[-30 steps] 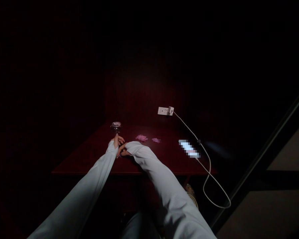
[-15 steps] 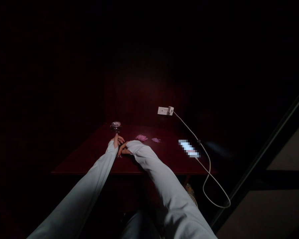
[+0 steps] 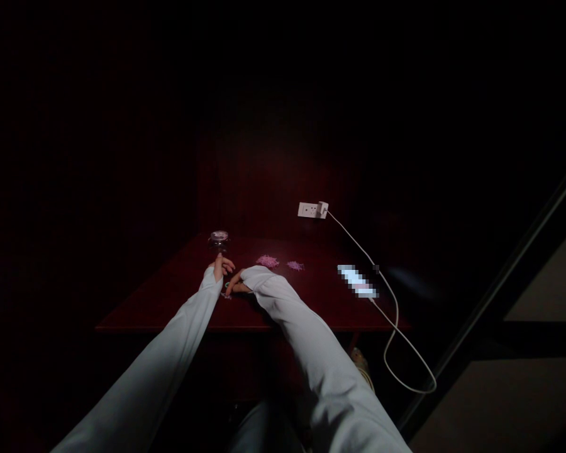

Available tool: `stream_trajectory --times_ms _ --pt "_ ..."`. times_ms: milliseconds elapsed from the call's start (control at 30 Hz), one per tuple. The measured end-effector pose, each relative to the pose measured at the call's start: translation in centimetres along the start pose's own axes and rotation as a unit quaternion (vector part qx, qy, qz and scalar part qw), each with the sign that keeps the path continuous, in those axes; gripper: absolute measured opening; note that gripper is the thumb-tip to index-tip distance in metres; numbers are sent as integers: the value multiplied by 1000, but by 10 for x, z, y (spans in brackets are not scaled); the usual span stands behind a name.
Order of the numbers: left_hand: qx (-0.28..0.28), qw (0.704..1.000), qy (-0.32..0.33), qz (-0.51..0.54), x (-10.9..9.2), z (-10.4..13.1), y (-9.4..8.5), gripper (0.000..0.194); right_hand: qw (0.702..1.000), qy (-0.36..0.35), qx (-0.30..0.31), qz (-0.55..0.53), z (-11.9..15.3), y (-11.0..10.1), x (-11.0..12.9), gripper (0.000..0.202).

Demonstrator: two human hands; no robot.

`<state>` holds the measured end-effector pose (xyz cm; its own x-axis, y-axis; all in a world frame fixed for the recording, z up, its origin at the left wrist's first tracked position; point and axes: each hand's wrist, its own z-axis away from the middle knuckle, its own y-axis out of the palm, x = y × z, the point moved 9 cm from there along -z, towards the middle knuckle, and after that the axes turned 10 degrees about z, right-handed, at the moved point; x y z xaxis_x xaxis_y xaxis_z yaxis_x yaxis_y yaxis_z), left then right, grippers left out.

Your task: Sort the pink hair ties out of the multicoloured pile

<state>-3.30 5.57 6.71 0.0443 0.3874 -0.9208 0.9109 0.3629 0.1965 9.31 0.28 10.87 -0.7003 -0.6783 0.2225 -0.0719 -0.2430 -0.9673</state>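
Over the left part of the dark red table (image 3: 170, 308), my left hand (image 3: 223, 265) is open with its fingers stretched out, just in front of a small clear jar (image 3: 219, 240). Beside it, my right hand (image 3: 236, 285) reaches down to the left, fingers extended and slightly apart over a few tiny pale pieces (image 3: 226, 295). A small greenish spot shows by its fingers, too small to name. Further back lie a larger pile of small pink-purple pieces (image 3: 267, 261) and a smaller pile (image 3: 295, 266). White sleeves cover both wrists.
A phone with a lit, blurred screen (image 3: 357, 281) lies on the right of the table. Its white cable (image 3: 397, 308) loops past the table edge and up to a charger (image 3: 322, 208) in the wall socket (image 3: 306, 210). The surroundings are very dark.
My right hand's fingers have shifted slightly, so more of the tiny pieces and a greenish spot show beside them. My left hand has hardly moved.
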Motion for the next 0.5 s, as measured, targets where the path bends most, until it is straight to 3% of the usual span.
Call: stream_trajectory --times_ms 267,500 --pt "11 1000 -13 -4 -4 1 2 74 997 71 -38 -18 1 -5 -10 18" --pt "16 1000 -1 3 -3 2 1 72 997 66 -27 8 -1 -2 -5 13"
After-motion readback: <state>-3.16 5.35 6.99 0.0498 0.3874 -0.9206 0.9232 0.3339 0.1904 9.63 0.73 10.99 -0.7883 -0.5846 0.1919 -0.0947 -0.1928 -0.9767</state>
